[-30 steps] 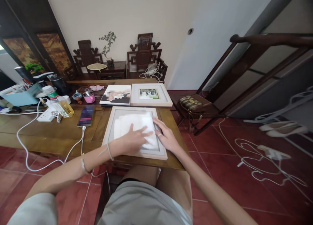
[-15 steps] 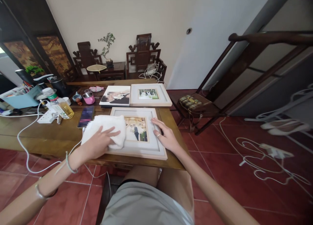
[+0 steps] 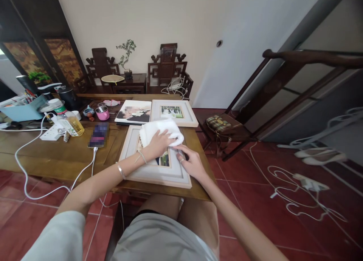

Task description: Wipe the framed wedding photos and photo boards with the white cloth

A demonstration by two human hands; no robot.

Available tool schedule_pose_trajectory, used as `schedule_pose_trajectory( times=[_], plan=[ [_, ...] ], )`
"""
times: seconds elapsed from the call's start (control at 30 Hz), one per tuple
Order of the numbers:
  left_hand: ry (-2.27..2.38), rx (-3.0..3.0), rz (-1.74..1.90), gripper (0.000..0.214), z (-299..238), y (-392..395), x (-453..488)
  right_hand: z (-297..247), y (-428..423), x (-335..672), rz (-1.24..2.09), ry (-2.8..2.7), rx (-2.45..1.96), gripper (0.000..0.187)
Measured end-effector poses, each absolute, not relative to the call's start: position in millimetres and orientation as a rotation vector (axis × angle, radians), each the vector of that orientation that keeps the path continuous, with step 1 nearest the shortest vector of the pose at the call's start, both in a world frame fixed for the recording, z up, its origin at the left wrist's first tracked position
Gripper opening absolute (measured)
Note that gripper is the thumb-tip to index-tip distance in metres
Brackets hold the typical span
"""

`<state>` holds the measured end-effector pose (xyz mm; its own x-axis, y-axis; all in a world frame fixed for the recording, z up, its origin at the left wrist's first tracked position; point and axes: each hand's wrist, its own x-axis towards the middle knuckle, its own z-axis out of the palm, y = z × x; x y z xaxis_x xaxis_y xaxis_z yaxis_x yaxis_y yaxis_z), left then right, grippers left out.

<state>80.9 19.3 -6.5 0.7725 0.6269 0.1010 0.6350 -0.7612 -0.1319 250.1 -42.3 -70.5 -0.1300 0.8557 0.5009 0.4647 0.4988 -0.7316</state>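
Note:
A light wood picture frame point(image 3: 159, 180) with a white mat lies flat on the table's right end, around a small photo point(image 3: 165, 161) of people. My left hand point(image 3: 160, 143) presses a folded white towel point(image 3: 163, 128) against the frame's upper right part, its fingers laid over the cloth. The towel and my left forearm hide much of the photo. On the frame's right side rests my right hand point(image 3: 193, 162), thumb and fingers apart, the fingertips close to the towel's edge. It wears a ring and holds nothing.
Behind lie a second framed photo point(image 3: 173, 123) and a flat photo panel point(image 3: 133, 111). To the left are a phone point(image 3: 98, 135) on a white cable, a pink cup point(image 3: 102, 113), a bottle point(image 3: 72, 125) and a power strip point(image 3: 52, 133). A chair with a plaid bag point(image 3: 217, 123) stands right.
My left hand has slid the towel from the frame's left side across to its upper right. The photo's right part shows below the arm. My right hand stays at the right edge.

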Motion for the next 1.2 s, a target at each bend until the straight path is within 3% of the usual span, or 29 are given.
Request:
schedule_pose_trajectory(
  times=[0.33,0.57,0.9,1.2],
  plan=[
    [-1.107,-2.618,0.216,0.028,26.1,28.5,-20.4,-72.0,-41.1,248.5,0.552,-1.717,-1.087,0.035],
    [-1.105,-2.654,0.208,0.047,21.8,10.5,-52.3,-71.7,-42.3,247.7,0.545,-1.703,-1.093,0.036],
    [-1.079,-2.915,0.184,0.073,6.0,-98.5,-64.8,-71.9,-41.9,246.9,0.569,-1.704,-1.076,0.036],
    [-1.174,-2.767,0.044,0.064,4.6,-6.7,-45.8,-70.9,-42.9,248.4,0.584,-1.711,-1.079,0.040]
  ],
)
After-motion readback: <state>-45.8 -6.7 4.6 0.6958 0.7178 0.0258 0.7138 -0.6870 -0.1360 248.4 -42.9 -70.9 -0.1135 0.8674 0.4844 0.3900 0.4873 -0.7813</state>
